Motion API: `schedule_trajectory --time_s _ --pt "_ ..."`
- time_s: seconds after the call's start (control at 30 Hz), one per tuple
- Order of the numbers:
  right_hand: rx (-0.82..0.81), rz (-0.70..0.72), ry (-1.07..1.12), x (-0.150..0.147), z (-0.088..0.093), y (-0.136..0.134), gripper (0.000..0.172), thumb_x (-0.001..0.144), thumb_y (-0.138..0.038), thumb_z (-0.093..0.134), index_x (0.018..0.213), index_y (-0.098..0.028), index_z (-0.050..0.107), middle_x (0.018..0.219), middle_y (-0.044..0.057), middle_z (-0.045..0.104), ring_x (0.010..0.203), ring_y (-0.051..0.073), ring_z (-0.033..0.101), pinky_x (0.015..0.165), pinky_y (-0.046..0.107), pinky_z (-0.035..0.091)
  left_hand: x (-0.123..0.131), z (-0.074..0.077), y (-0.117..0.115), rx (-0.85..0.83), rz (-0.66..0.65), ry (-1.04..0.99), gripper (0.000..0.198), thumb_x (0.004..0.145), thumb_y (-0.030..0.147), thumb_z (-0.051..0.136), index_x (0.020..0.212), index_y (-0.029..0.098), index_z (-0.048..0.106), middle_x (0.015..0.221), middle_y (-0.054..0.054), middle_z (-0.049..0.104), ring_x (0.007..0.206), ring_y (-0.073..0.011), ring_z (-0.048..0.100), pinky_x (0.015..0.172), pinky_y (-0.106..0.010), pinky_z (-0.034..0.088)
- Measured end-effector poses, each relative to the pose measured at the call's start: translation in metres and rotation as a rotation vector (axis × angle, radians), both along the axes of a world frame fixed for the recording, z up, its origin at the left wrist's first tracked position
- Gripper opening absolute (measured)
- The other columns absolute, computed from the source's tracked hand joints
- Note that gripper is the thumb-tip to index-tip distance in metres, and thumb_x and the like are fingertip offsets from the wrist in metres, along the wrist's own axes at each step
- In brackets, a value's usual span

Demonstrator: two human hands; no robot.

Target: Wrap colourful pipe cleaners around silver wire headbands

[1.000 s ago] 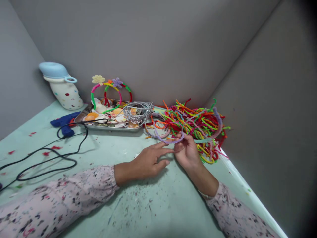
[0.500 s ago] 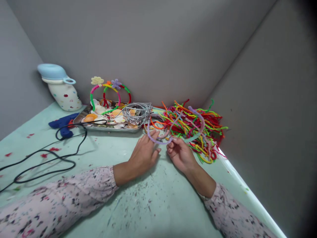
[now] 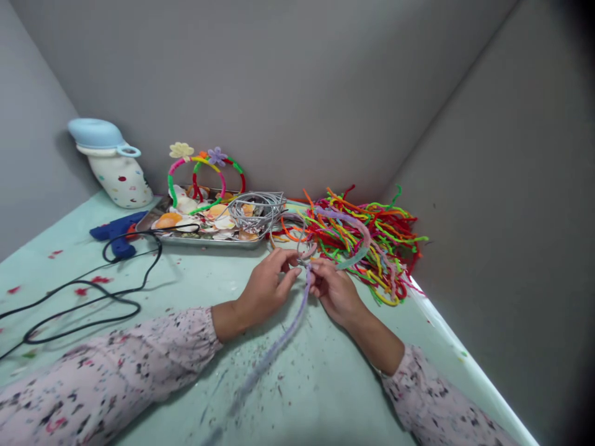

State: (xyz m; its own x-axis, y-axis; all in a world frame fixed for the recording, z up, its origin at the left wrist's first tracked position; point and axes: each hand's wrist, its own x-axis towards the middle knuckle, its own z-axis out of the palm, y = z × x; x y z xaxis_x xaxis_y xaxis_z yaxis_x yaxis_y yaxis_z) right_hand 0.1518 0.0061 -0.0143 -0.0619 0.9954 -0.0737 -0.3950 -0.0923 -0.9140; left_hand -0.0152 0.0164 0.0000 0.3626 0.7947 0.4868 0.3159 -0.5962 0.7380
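A lavender pipe cleaner (image 3: 304, 303) is pinched between the thumb and fingers of my right hand (image 3: 338, 290). Its long tail hangs down towards me, blurred at the end. Rising from the same hand is a curved headband (image 3: 366, 235) wrapped in lavender, pink and mint fuzz, which overlaps the heap behind it. My left hand (image 3: 267, 285) is just left of the pinch, fingers bent and thumb apart from them, its fingertips close to the lavender strand. Exactly what the fingertips touch is hard to make out.
Behind the right hand lies a heap of bright pipe cleaners (image 3: 395, 238). A metal tray (image 3: 209, 243) holds shells, grey wire hoops (image 3: 255, 210) and two finished-looking flowered headbands (image 3: 220, 179). To the left are a blue glue gun (image 3: 118, 229), its black cord (image 3: 88, 296) and a white bottle (image 3: 118, 176).
The lavender strand, looped upward before, now hangs down towards me. My left fingers have bent and drawn in beside the pinch. The headband in my right hand has tilted leftward.
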Motion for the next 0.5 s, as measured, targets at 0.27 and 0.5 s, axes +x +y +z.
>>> schedule_trajectory --time_s 0.27,0.5 --pt "0.019 0.011 -0.123 -0.004 0.001 -0.004 0.016 0.075 -0.032 0.068 0.072 -0.017 0.064 0.057 -0.002 0.062 0.048 0.009 0.053 0.043 0.019 0.038 -0.001 -0.006 0.007 -0.095 -0.039 -0.050 0.014 0.086 0.015 0.053 0.092 0.018 0.066 0.090 -0.003 0.066 0.086 -0.0167 0.060 0.081 -0.029 0.046" --pt "0.031 0.019 -0.168 -0.004 -0.001 -0.004 0.019 0.076 -0.034 0.069 0.071 -0.017 0.062 0.057 -0.002 0.061 0.049 0.010 0.053 0.044 0.019 0.038 -0.001 -0.013 0.011 -0.117 -0.057 -0.078 0.017 0.084 0.011 0.056 0.094 0.019 0.066 0.093 -0.003 0.069 0.089 -0.0165 0.063 0.085 -0.030 0.048"
